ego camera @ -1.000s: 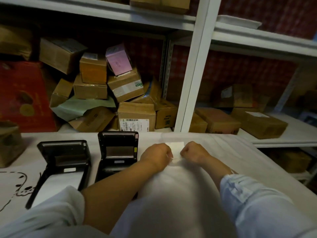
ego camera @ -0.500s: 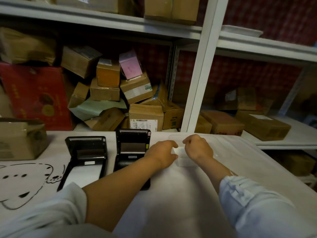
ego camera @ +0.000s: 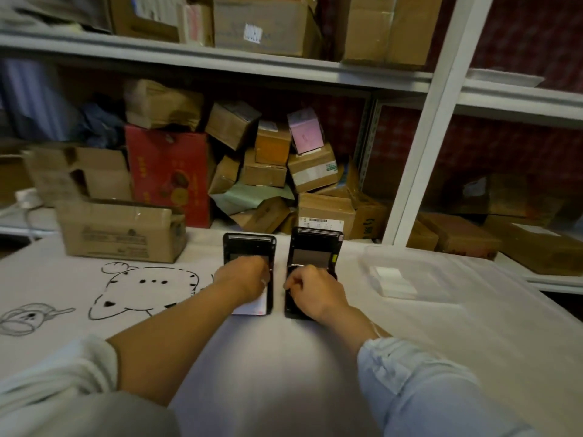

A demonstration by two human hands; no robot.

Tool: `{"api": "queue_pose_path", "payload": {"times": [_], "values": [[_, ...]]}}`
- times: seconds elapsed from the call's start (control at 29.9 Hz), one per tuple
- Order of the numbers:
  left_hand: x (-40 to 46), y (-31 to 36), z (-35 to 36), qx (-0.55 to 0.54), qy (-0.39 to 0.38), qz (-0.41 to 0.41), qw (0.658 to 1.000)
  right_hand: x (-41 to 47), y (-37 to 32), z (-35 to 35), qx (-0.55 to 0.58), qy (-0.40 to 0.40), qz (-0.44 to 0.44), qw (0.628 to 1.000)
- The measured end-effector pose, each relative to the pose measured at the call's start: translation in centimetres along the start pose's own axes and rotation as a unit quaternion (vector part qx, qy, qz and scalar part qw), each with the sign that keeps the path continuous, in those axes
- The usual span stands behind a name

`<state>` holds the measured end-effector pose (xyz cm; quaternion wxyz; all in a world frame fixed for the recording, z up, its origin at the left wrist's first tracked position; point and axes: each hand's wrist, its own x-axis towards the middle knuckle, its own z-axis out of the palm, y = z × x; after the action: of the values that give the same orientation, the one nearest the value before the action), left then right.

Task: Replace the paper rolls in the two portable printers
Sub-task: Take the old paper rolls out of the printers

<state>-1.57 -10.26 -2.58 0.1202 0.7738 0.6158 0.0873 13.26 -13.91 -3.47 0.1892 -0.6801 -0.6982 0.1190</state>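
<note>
Two black portable printers stand side by side on the white table with their lids open: the left printer [ego camera: 249, 246] and the right printer [ego camera: 316, 247]. My left hand [ego camera: 244, 279] rests over the left printer's paper bay, fingers curled down. A white paper strip [ego camera: 252, 307] sticks out below it. My right hand [ego camera: 312, 293] is curled into a fist over the right printer's bay. What either hand holds is hidden. White paper rolls [ego camera: 394, 280] lie in a clear plastic container [ego camera: 441, 268] to the right.
A cardboard box [ego camera: 120, 230] sits at the table's back left. Cartoon drawings [ego camera: 148, 288] are printed on the table cover. White shelves [ego camera: 220, 63] piled with cardboard boxes stand behind the table, with a white upright post [ego camera: 426, 137] at the right.
Both hands left the clear container and moved left onto the two printers, one hand on each. The camera view swung left and up, so the container now lies off to the right.
</note>
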Motion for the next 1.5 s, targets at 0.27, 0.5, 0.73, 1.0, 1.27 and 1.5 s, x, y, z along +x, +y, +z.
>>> {"api": "queue_pose_path", "payload": {"times": [0.27,0.5,0.73,1.0,1.27,1.5], "values": [[-1.9,-3.1,0.9,0.226,-0.049,0.078,0.970,1.6,-3.4,3.2,0.060,-0.035,0.102,0.992],[-1.3,-2.6,-1.0,0.120,-0.008,0.089,0.989,1.7,-4.0,2.3,0.287,-0.096,0.178,0.936],[-1.1,-2.0,-1.6,-0.159,-0.013,0.070,0.985,1.8,-0.4,-2.1,0.238,-0.084,0.185,0.950],[0.1,0.6,0.3,-0.157,0.033,0.058,0.985,1.5,10.3,-9.0,0.307,0.297,0.257,0.867],[2.9,3.4,1.3,-0.076,0.021,0.077,0.994,5.0,16.5,-8.9,0.261,0.270,0.333,0.865],[3.9,3.5,2.4,-0.094,-0.003,0.090,0.991,6.7,17.5,-6.5,0.034,0.076,0.333,0.939]]}}
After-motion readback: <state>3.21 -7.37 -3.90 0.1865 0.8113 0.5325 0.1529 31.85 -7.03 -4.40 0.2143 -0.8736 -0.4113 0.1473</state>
